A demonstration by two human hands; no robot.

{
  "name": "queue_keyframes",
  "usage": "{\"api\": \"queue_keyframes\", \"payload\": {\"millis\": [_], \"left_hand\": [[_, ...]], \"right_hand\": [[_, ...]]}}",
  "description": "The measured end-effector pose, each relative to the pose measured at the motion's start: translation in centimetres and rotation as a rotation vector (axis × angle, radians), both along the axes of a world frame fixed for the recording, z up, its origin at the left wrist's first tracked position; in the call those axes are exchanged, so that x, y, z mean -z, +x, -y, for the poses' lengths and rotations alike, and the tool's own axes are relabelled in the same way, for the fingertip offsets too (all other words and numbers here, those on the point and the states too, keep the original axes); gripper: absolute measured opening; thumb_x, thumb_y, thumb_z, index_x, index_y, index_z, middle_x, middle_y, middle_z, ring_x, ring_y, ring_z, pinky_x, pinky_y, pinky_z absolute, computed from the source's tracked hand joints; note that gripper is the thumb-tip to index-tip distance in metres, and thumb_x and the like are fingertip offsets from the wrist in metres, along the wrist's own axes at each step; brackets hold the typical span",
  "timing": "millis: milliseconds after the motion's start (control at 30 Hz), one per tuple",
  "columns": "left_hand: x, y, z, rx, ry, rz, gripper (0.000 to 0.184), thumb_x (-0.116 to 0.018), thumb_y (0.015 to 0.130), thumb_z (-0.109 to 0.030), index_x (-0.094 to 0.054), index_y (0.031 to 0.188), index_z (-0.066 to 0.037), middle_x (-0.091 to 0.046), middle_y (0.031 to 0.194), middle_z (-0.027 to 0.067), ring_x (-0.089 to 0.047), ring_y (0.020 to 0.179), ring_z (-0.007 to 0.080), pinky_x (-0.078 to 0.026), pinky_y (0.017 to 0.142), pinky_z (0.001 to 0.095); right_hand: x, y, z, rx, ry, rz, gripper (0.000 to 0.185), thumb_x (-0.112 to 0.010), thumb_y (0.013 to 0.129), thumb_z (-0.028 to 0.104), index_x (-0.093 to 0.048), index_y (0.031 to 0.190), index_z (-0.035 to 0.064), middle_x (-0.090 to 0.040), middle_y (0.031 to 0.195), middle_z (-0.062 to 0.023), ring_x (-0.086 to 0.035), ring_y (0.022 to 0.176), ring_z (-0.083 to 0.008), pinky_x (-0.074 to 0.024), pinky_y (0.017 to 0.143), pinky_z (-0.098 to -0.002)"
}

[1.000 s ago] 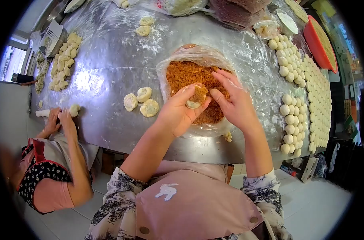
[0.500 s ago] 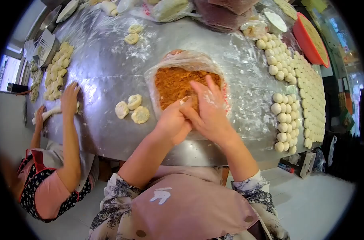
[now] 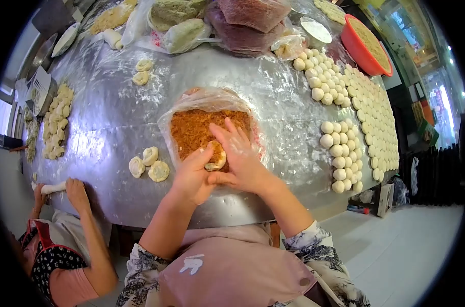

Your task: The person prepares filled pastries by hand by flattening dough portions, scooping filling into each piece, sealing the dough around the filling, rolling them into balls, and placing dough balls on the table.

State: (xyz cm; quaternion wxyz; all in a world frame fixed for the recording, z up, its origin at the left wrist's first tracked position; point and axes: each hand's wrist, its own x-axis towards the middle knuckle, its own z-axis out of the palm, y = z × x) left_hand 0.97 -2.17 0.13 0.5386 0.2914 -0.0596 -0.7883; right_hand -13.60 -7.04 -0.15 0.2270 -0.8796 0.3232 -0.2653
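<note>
A small round of dough (image 3: 217, 162) with some orange-brown filling on it is held between my two hands. My left hand (image 3: 193, 176) is closed on its left side, with the thumb over the top. My right hand (image 3: 241, 162) cups the other side, thumb below the dough and fingers stretched forward. Beneath them lies a plastic bag (image 3: 165, 120) folded open around crumbly orange-brown filling (image 3: 191, 128). To its left, several pale filled dough pieces (image 3: 159, 171) rest on the metal table (image 3: 109, 148). Part of the dough is hidden by my fingers.
Dough balls (image 3: 339, 153) and flattened rounds (image 3: 378, 123) stand in rows at right, beside a red basin (image 3: 368, 46). Bagged fillings (image 3: 184, 36) lie at the back. At left a co-worker's hands (image 3: 76, 193) are on a dough roll (image 3: 54, 188), near cut dough lumps (image 3: 57, 123).
The view has shifted. My hands have parted slightly, and the dough between them now shows. The co-worker's hand has drawn back nearer the table edge.
</note>
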Motion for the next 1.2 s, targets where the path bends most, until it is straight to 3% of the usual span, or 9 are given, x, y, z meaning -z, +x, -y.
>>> {"api": "queue_keyframes", "payload": {"millis": [133, 267, 333, 433, 567, 667, 867, 1033, 1200], "left_hand": [[0.9, 0.2, -0.4, 0.072, -0.055, 0.116, 0.037, -0.036, 0.101, -0.012, -0.037, 0.136, -0.002, -0.05, 0.127, 0.0114, -0.055, 0.111, 0.0195, -0.051, 0.088, 0.0305], [1.2, -0.3, -0.2, 0.029, -0.089, 0.235, 0.039, -0.036, 0.099, -0.007, -0.034, 0.138, -0.003, -0.049, 0.129, 0.0109, -0.054, 0.114, 0.0179, -0.049, 0.091, 0.0317], [0.6, -0.7, 0.1, 0.03, -0.041, 0.309, 0.041, -0.035, 0.099, -0.008, -0.032, 0.14, -0.004, -0.048, 0.132, 0.0124, -0.053, 0.118, 0.0205, -0.048, 0.096, 0.0331], [0.5, -0.1, 0.0, 0.05, -0.076, -0.006, 0.044, -0.035, 0.098, -0.007, -0.03, 0.142, -0.004, -0.043, 0.137, 0.0125, -0.047, 0.125, 0.0214, -0.042, 0.103, 0.0358], [0.2, 0.0, 0.1, 0.02, -0.156, -0.288, 0.044, -0.034, 0.1, -0.013, -0.027, 0.143, -0.004, -0.038, 0.141, 0.0121, -0.041, 0.129, 0.0225, -0.037, 0.108, 0.0379], [1.2, -1.4, 0.1, -0.006, -0.079, 0.104, 0.041, -0.039, 0.1, -0.013, -0.035, 0.139, -0.006, -0.044, 0.137, 0.0098, -0.046, 0.124, 0.02, -0.039, 0.104, 0.0354], [0.6, -1.3, 0.7, 0.01, -0.026, 0.235, 0.037, -0.036, 0.101, -0.013, -0.035, 0.137, -0.003, -0.047, 0.133, 0.0105, -0.049, 0.122, 0.0203, -0.042, 0.103, 0.0339], [-1.2, -1.5, 0.5, -0.064, -0.212, 0.03, 0.046, -0.029, 0.103, -0.027, -0.029, 0.143, -0.004, -0.04, 0.141, 0.0134, -0.043, 0.129, 0.023, -0.035, 0.109, 0.0376], [-0.1, -1.7, 0.3, -0.126, -0.281, 0.144, 0.052, -0.027, 0.103, -0.034, -0.028, 0.143, -0.001, -0.038, 0.143, 0.014, -0.04, 0.132, 0.0239, -0.033, 0.11, 0.0384]], "right_hand": [[1.2, 0.5, -0.3, -0.029, -0.077, 0.124, 0.074, -0.061, 0.082, 0.054, -0.046, 0.13, 0.0004, -0.054, 0.128, -0.0156, -0.035, 0.134, -0.0411, -0.0228, 0.109, -0.0537], [2.1, 1.2, -0.3, 0.017, -0.089, 0.169, 0.072, -0.04, 0.087, 0.067, -0.052, 0.124, 0.0066, -0.057, 0.124, -0.0128, -0.035, 0.135, -0.0414, -0.0229, 0.109, -0.0537], [1.9, 1.6, -0.4, 0.056, -0.066, 0.222, 0.06, -0.037, 0.094, 0.059, -0.053, 0.12, 0.0078, -0.059, 0.122, -0.013, -0.035, 0.134, -0.0415, -0.0215, 0.109, -0.0536], [1.8, 1.1, 0.0, 0.063, 0.008, 0.236, 0.061, -0.033, 0.095, 0.058, -0.055, 0.119, 0.0072, -0.059, 0.123, -0.0115, -0.032, 0.136, -0.042, -0.0174, 0.11, -0.0542], [1.2, 0.7, -0.2, 0.085, 0.021, 0.256, 0.051, -0.036, 0.097, 0.049, -0.056, 0.119, 0.0076, -0.059, 0.122, -0.0119, -0.034, 0.135, -0.042, -0.0176, 0.11, -0.0539], [1.5, 1.5, -0.4, 0.15, -0.14, 0.191, 0.035, -0.047, 0.096, 0.033, -0.058, 0.117, 0.0076, -0.063, 0.115, -0.0116, -0.04, 0.13, -0.0418, -0.0205, 0.109, -0.0537], [1.2, 2.9, -1.0, 0.25, -0.261, 0.344, 0.02, -0.059, 0.088, 0.011, -0.061, 0.107, 0.007, -0.067, 0.104, -0.0092, -0.049, 0.126, -0.0376, -0.0281, 0.108, -0.0504], [0.9, 3.7, -0.5, 0.431, 0.278, 0.725, 0.031, -0.036, 0.102, 0.019, -0.063, 0.103, 0.0027, -0.067, 0.105, -0.0114, -0.043, 0.131, -0.0388, -0.0255, 0.109, -0.052], [0.4, 4.4, -1.2, 0.386, 0.234, 0.609, 0.04, -0.033, 0.103, 0.03, -0.053, 0.124, 0.0026, -0.058, 0.125, -0.0165, -0.03, 0.138, -0.0411, -0.0179, 0.112, -0.0514]]}}
